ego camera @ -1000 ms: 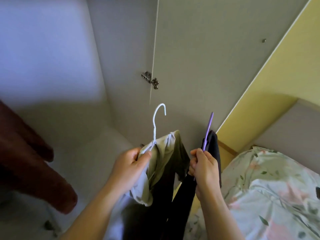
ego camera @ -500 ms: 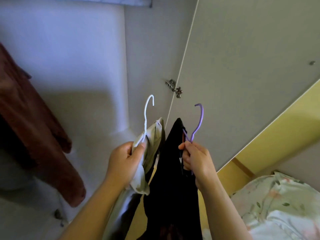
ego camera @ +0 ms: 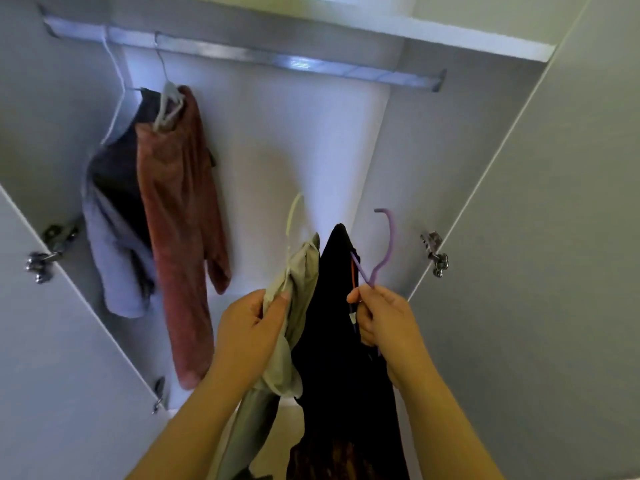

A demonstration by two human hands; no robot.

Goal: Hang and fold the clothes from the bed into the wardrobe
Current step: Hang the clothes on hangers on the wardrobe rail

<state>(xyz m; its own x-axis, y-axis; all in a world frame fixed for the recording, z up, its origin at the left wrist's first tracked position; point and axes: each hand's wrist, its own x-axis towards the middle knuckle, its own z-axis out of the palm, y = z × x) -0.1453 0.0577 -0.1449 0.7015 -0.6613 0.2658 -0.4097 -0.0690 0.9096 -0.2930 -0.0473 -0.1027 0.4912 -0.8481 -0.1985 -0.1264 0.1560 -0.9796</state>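
Four hangers (ego camera: 114, 81) (ego camera: 169, 102) (ego camera: 293, 220) (ego camera: 389, 244), four garments (ego camera: 110, 230) (ego camera: 180, 220) (ego camera: 303, 271) (ego camera: 336, 323), one rail (ego camera: 242, 55)

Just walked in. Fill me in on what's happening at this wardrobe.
A person faces the open wardrobe, a hanger in each hand. The left hand grips a pale grey garment on a white hanger; the right hand pinches a purple hanger carrying a black garment. Neither hook is on the rail yet. A rust-red garment and a dark garment already hang at its left end.

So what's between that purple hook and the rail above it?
Nothing hangs there: the head view shows only bare back wall between the purple hook and the rail.
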